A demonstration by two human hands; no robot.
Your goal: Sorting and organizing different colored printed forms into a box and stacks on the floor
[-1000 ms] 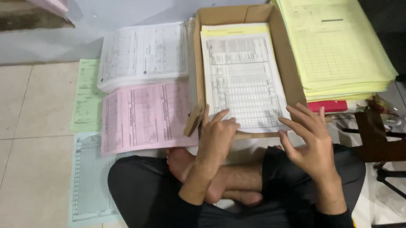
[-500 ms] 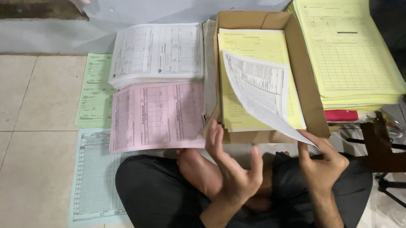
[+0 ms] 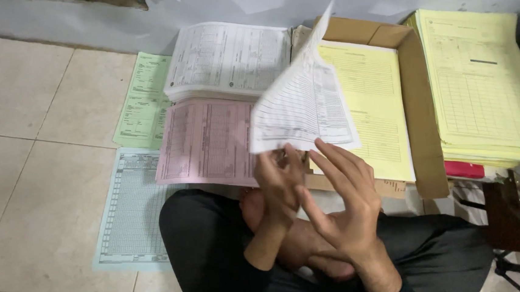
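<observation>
Tiled floor [image 3: 36, 180] beneath paper stacks [image 3: 223, 60]

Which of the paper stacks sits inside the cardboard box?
The yellow stack in the open cardboard box. The other yellow pile lies outside to its right, and the white and pink stacks lie on the floor left of it.

The sheet [image 3: 303, 103] above my left hand [image 3: 279, 181] is white, ruled with a fine grey table grid. To that hand's left lie a pink form stack [image 3: 208, 140] and a pale blue gridded sheet [image 3: 131, 210], with a light green form [image 3: 141, 102] further off. Beyond my right hand [image 3: 343, 198], yellow forms [image 3: 372, 95] fill a brown cardboard box [image 3: 424, 122].
</observation>
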